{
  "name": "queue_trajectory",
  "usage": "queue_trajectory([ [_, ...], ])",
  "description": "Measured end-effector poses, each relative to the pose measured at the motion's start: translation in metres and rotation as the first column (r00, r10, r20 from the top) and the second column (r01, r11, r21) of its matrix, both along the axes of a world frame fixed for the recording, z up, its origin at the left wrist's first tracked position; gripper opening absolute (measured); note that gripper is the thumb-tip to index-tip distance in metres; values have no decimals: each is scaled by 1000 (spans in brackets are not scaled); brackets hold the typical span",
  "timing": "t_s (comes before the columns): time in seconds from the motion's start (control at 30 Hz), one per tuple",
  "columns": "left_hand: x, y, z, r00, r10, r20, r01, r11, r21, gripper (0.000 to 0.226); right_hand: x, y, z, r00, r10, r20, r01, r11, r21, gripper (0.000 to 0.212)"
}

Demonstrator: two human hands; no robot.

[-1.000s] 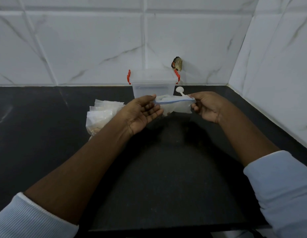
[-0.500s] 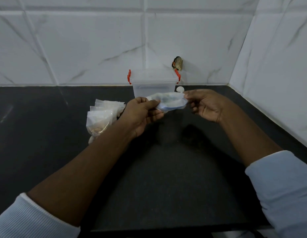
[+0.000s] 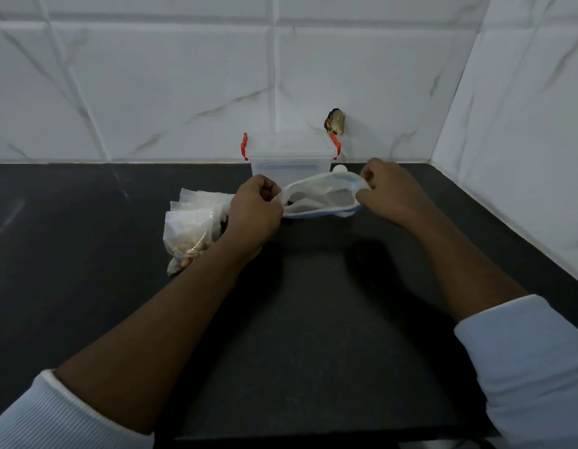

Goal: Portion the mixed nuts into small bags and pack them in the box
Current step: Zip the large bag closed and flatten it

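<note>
A clear zip bag [image 3: 320, 197] with a blue seal strip is held above the black counter, its mouth pulled wide open. My left hand [image 3: 256, 210] pinches the bag's left rim and my right hand [image 3: 386, 192] pinches its right rim. Several small clear bags with nuts [image 3: 192, 228] lie in a pile just left of my left hand. A clear plastic box [image 3: 289, 160] with a lid and red clips stands against the back wall behind the open bag. A white scoop [image 3: 340, 170] peeks out beside the box.
The black counter [image 3: 313, 319] stretches toward me. White tiled walls close the back and the right side, meeting in a corner at the right. A small dark object [image 3: 335, 122] sticks to the back wall above the box.
The bag's sealed top has been pulled apart and its mouth now gapes wide. Both hands turned knuckles up, each pinching one rim.
</note>
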State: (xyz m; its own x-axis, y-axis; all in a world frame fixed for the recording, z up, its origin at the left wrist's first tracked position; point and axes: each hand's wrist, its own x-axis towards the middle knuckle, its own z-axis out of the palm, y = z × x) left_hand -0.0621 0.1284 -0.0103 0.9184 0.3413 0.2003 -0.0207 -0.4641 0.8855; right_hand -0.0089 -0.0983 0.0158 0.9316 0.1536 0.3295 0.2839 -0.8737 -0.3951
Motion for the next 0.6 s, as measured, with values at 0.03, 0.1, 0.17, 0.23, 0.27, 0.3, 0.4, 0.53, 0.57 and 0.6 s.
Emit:
queue_trajectory([
  [0.03,0,1,-1,1000,-20,-1,20,999,24,18,-1,0,0,997,72,-3,-72,997,28,23],
  [0.1,1,4,-2,996,-93,5,92,994,66,22,-1,0,0,989,145,-42,-139,984,116,31],
  [0.17,-1,3,-1,987,-163,14,161,985,68,25,3,-2,-2,984,150,-92,-131,973,191,28],
  [0.23,-4,1,1,982,-186,13,186,982,-3,22,6,-3,-2,971,181,-156,-130,948,291,17],
  [0.27,-4,1,2,983,-185,5,185,980,-69,19,5,-4,-1,958,214,-192,-133,921,366,12],
  [0.3,-5,1,3,982,-189,-6,187,972,-141,17,3,-5,0,942,244,-231,-123,890,439,13],
  [0.4,-5,3,4,979,-203,-6,195,950,-243,22,6,-12,0,903,311,-297,-91,812,577,14],
  [0.53,-3,4,4,977,-208,-44,201,971,-130,29,9,-21,-1,842,428,-328,-111,733,671,12],
  [0.57,-3,4,3,977,-209,-44,206,976,-67,24,10,-22,-1,841,434,-323,-117,729,675,16],
  [0.6,-2,5,1,978,-207,-35,207,978,3,21,10,-23,-1,849,431,-307,-131,734,666,17],
])
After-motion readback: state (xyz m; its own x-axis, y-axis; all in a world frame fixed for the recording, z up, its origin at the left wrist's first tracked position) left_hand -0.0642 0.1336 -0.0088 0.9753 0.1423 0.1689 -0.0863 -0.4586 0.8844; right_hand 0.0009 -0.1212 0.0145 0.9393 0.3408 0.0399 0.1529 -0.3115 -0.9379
